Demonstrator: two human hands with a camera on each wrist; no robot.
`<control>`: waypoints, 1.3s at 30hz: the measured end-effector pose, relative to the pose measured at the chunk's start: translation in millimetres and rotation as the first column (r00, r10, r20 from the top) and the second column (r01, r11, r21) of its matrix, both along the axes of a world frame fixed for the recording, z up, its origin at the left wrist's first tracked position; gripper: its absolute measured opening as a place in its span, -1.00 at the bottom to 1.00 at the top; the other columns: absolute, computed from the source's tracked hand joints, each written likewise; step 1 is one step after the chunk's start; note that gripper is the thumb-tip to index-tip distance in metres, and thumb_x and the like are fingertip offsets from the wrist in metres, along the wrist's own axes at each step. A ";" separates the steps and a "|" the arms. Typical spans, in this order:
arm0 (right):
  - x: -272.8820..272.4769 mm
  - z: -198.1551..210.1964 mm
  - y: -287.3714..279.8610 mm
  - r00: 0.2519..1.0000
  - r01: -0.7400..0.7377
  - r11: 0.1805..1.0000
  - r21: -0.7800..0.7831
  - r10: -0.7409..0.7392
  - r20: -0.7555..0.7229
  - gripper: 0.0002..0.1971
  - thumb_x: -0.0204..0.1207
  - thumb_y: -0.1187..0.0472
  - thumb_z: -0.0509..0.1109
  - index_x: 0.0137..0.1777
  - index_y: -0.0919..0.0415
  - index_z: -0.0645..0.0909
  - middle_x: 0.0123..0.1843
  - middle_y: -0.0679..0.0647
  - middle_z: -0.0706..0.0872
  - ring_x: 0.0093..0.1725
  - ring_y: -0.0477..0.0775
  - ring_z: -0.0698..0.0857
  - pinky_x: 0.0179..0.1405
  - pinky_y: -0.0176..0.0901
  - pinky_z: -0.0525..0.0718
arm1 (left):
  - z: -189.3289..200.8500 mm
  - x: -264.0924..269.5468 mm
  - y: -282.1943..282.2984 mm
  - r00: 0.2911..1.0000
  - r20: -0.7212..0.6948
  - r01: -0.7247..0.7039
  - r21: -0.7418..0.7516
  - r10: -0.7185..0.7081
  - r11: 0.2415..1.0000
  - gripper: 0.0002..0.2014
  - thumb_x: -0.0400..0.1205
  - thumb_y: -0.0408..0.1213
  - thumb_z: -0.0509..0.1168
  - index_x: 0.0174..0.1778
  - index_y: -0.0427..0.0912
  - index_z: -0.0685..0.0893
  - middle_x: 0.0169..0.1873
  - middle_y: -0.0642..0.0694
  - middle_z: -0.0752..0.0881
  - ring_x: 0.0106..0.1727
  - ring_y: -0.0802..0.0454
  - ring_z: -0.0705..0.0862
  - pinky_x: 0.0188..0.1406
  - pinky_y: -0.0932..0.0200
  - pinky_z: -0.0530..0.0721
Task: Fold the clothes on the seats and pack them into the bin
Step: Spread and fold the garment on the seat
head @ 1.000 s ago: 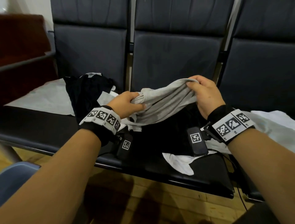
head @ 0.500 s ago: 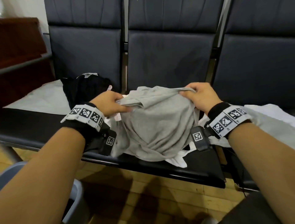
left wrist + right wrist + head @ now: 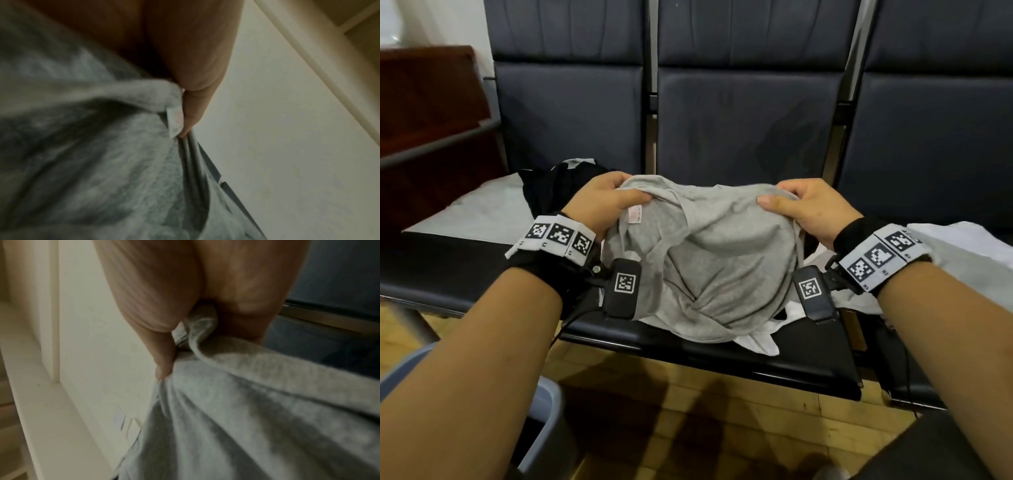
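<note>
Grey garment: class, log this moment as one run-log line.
stage: unfolded | left hand: grips grey garment | right hand: grips it | bin: lower left

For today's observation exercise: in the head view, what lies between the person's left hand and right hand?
The grey garment, held up over the seat: the left hand and right hand each grip its upper edge. A small pink label sits beside the left thumb.

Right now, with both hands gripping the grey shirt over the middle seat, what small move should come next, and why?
Probably lift and pull the hands apart to shake it flat. The left hand and right hand each pinch the top edge of the grey shirt, but it hangs bunched and twisted, its lower part resting on white clothing on the seat, too crumpled to fold.
</note>
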State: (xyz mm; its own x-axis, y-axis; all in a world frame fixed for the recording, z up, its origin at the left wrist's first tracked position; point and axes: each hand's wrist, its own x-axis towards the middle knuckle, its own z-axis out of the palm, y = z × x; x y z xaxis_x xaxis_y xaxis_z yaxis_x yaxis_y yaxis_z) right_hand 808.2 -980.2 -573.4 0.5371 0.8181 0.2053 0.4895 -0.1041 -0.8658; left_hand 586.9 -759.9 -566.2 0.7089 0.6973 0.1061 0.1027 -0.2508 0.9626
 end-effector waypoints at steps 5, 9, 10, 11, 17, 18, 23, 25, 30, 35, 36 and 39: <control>3.1 -6.4 4.0 0.999 -0.007 1.000 -0.018 0.008 0.047 -0.57 0.46 0.03 0.50 -0.07 0.49 0.64 -0.14 0.31 0.70 -0.14 0.12 0.63 -0.03 0.06 0.57 | -8.7 6.3 -4.1 0.993 -0.104 0.062 0.072 -0.054 0.996 -0.63 0.21 0.12 0.42 -0.18 -0.01 0.79 -0.15 -0.10 0.80 0.02 -0.12 0.75 0.30 -0.30 0.60; -26.1 -2.2 17.1 0.969 -0.175 0.968 -0.179 0.201 0.142 -0.41 0.34 -0.11 0.62 0.37 -0.02 0.60 0.12 -0.09 0.76 0.11 -0.20 0.72 0.26 -0.22 0.61 | -8.1 23.5 -26.9 0.971 -0.080 0.232 0.096 -0.225 0.968 -0.68 0.34 0.01 0.43 -0.13 -0.12 0.75 -0.19 -0.02 0.76 -0.05 0.03 0.70 0.29 -0.24 0.62; -37.2 -1.0 22.2 0.955 -0.226 0.947 -0.228 0.262 0.138 -0.24 0.27 -0.20 0.63 0.48 -0.10 0.49 0.18 -0.12 0.75 0.17 -0.20 0.71 0.31 -0.21 0.60 | -9.1 27.5 -33.4 0.951 -0.048 0.309 0.074 -0.306 0.948 -0.75 0.41 -0.08 0.43 -0.11 -0.16 0.74 -0.17 0.01 0.76 -0.04 0.05 0.71 0.24 -0.14 0.65; -45.7 -3.0 27.7 0.934 -0.273 0.924 -0.269 0.321 0.155 -0.23 0.27 -0.20 0.64 0.49 -0.09 0.48 0.22 -0.12 0.74 0.21 -0.21 0.70 0.33 -0.23 0.60 | -9.3 30.7 -40.4 0.926 -0.018 0.378 0.047 -0.378 0.925 -0.85 0.48 -0.19 0.41 -0.11 -0.16 0.74 -0.15 0.05 0.77 -0.04 0.08 0.71 0.18 -0.01 0.66; -63.1 -12.9 38.3 0.911 -0.220 0.975 -0.004 0.204 -0.358 -0.82 0.59 0.24 0.44 0.10 0.32 0.74 -0.04 0.14 0.85 0.01 0.04 0.82 0.07 -0.13 0.75 | -28.5 42.9 -43.4 0.941 0.028 0.337 -0.095 -0.336 0.937 -0.52 0.41 0.04 0.46 0.17 -0.14 0.66 0.13 -0.15 0.73 0.13 0.05 0.73 0.26 0.02 0.64; -58.0 -12.3 39.7 0.860 -0.155 0.987 0.050 0.159 -0.484 -0.75 0.60 0.23 0.43 0.17 0.40 0.71 0.04 0.26 0.83 0.08 0.17 0.81 0.16 -0.02 0.75 | -36.2 42.9 -38.2 0.931 -0.031 0.357 -0.140 -0.365 0.923 -0.44 0.44 0.17 0.42 0.23 -0.14 0.64 0.12 -0.10 0.75 0.12 0.09 0.74 0.26 0.01 0.62; -24.0 -12.8 33.8 0.637 0.149 0.986 0.078 -0.035 -0.770 -0.55 0.58 0.13 0.46 0.36 0.41 0.62 0.19 0.35 0.76 0.16 0.28 0.78 0.15 0.15 0.76 | -67.9 41.2 -35.8 0.760 -0.383 0.475 -0.223 -0.525 0.851 -0.37 0.31 0.20 0.50 0.13 -0.19 0.66 -0.11 -0.05 0.76 -0.06 0.07 0.71 0.01 0.13 0.64; -15.8 -20.4 28.5 0.613 0.129 0.992 -0.004 -0.083 -0.786 -0.54 0.59 0.13 0.45 0.39 0.40 0.59 0.22 0.34 0.75 0.18 0.28 0.77 0.12 0.14 0.76 | -77.2 47.3 -42.1 0.704 -0.459 0.531 -0.168 -0.542 0.831 -0.45 0.25 0.07 0.56 -0.01 -0.28 0.70 -0.29 -0.07 0.71 -0.24 0.10 0.64 -0.25 0.26 0.53; -7.7 -28.1 19.5 0.640 0.064 0.995 -0.071 -0.096 -0.762 -0.57 0.62 0.11 0.40 0.32 0.45 0.59 0.17 0.31 0.76 0.11 0.21 0.79 0.16 0.04 0.76 | -80.4 66.9 -51.9 0.871 -0.259 0.342 -0.293 -0.418 0.893 -0.85 0.68 -0.33 0.26 -0.20 -0.13 0.66 -0.32 0.03 0.72 -0.21 0.07 0.61 -0.21 0.28 0.56; -3.0 -29.5 14.5 0.533 0.051 0.999 0.003 -0.025 -0.846 -0.56 0.63 0.07 0.36 0.35 0.40 0.59 0.26 0.30 0.73 0.20 0.20 0.76 0.09 0.05 0.78 | -84.7 74.8 -60.7 0.898 -0.134 0.305 -0.496 -0.418 0.813 -0.50 0.46 -0.06 0.51 0.17 -0.30 0.58 -0.06 -0.20 0.75 -0.06 -0.10 0.77 -0.03 -0.01 0.73; -1.9 -30.5 14.4 0.543 0.044 0.999 0.011 -0.014 -0.840 -0.50 0.62 0.06 0.37 0.42 0.40 0.55 0.32 0.32 0.70 0.28 0.24 0.72 0.15 0.09 0.76 | -84.6 76.9 -62.6 0.888 -0.125 0.326 -0.505 -0.442 0.799 -0.34 0.36 -0.11 0.60 0.28 -0.38 0.56 0.08 -0.30 0.75 0.11 -0.19 0.76 0.14 -0.11 0.72; 1.9 -33.1 12.4 0.734 0.015 1.000 -0.004 -0.013 -0.679 -0.55 0.63 0.07 0.39 0.35 0.42 0.61 0.25 0.28 0.75 0.29 0.24 0.72 0.21 0.01 0.74 | -78.3 84.4 -66.2 0.914 -0.087 0.308 -0.484 -0.396 0.819 -0.51 0.41 -0.40 0.54 0.21 -0.53 0.60 0.19 -0.48 0.67 0.17 -0.29 0.72 0.17 -0.08 0.73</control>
